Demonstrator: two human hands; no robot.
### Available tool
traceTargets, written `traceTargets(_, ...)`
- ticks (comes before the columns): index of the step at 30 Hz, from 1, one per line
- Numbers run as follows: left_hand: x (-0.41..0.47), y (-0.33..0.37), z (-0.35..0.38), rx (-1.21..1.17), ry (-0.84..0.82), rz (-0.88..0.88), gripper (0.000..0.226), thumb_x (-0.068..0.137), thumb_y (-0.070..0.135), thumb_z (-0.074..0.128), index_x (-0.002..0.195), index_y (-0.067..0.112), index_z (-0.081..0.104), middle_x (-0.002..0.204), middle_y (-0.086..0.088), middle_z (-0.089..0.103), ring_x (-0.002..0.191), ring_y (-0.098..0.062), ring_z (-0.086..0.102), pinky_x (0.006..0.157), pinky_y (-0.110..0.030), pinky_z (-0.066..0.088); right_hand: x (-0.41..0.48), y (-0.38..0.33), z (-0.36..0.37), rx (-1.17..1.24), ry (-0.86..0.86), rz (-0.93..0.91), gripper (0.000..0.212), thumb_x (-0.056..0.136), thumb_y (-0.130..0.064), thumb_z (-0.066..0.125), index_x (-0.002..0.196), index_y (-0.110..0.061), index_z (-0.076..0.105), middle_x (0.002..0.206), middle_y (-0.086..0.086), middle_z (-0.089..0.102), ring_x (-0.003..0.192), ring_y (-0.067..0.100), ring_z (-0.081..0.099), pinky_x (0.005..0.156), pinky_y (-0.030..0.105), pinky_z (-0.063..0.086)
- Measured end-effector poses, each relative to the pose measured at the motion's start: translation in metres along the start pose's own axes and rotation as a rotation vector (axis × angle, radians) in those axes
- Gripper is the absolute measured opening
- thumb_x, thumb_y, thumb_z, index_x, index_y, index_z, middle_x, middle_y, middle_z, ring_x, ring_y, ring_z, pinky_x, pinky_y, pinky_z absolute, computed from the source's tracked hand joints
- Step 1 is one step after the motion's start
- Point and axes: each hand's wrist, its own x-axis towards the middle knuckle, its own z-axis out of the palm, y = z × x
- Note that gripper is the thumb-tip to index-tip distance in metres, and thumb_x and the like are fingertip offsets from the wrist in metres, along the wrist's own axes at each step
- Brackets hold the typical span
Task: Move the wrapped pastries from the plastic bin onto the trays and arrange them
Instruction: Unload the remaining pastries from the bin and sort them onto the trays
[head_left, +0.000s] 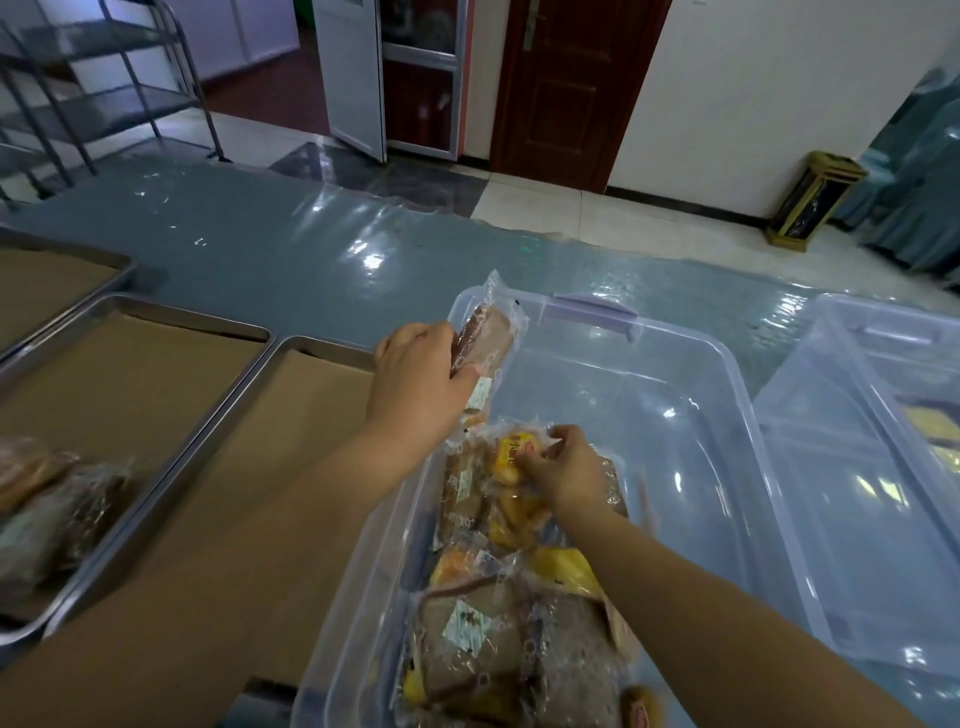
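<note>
Your biggest risk sits in the plastic bin. The heap of wrapped pastries in the lower centre of the frame is a tangle of overlapping wrappers, so lifting 1 may drag a neighbour up and spill it over the bin's left wall.

Next comes the nearest tray, left of centre and just beside that wall. Its raised rim could catch a trailing wrapper end as you carry across.

Smaller again, your left hand grips a brown pastry by its lower half only, above the bin's far-left corner. The sealed end sticks up free, and that slick film could slide through your fingers.

Least of all, your right hand pinches a yellow-labelled pastry on top of the heap, fingertips on the wrapper (a thin hold, I judge). It could slip or tear, and with 2 packs in play you have no spare hand to recover either.

As for looks, the heap fills the near-left part of the bin. The packs are glossy, crinkled clear film over brown slabs and yellow buns, some with small pale labels. The nearest tray shows a brown paper liner. The middle tray carries a few packs at the lower-left edge of the frame.
</note>
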Motion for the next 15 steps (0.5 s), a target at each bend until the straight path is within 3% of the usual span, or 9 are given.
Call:
traceTargets(5,0.0,-0.001,0.0,-0.021,-0.025,-0.002,0.037,0.085,0.032,0.06,0.066,0.03,0.028,0.071,0.016,0.032,0.081,-0.014,0.036,0.07,-0.033,0.028,0.008,0.005,-0.001,-0.128,-0.082,-0.078,0.053,0.083,-0.042,0.066,0.126,-0.016,0.051,0.118,0.003,0.058,0.096,0.016,0.055,0.079,0.027,0.044)
traceTargets(9,0.001,-0.001,0.002,-0.014,-0.017,-0.013,0.033,0.084,0.033,0.061,0.071,0.028,0.031,0.074,0.011,0.035,0.081,-0.014,0.036,0.069,-0.031,0.029,0.008,0.011,0.004,-0.111,-0.198,0.01,0.047,0.084,-0.053,0.058,0.115,-0.02,0.046,0.101,0.001,0.058,0.086,0.017,0.057,0.076,0.033,0.05)
traceTargets(15,0.001,-0.003,0.003,-0.007,-0.026,-0.006,0.031,0.085,0.034,0.06,0.071,0.027,0.033,0.082,0.006,0.042,0.084,-0.015,0.037,0.07,-0.03,0.028,0.012,0.004,0.004,-0.273,-0.173,0.046,0.057,0.071,-0.07,0.06,0.103,-0.025,0.042,0.089,-0.005,0.053,0.078,0.015,0.055,0.067,0.032,0.047)
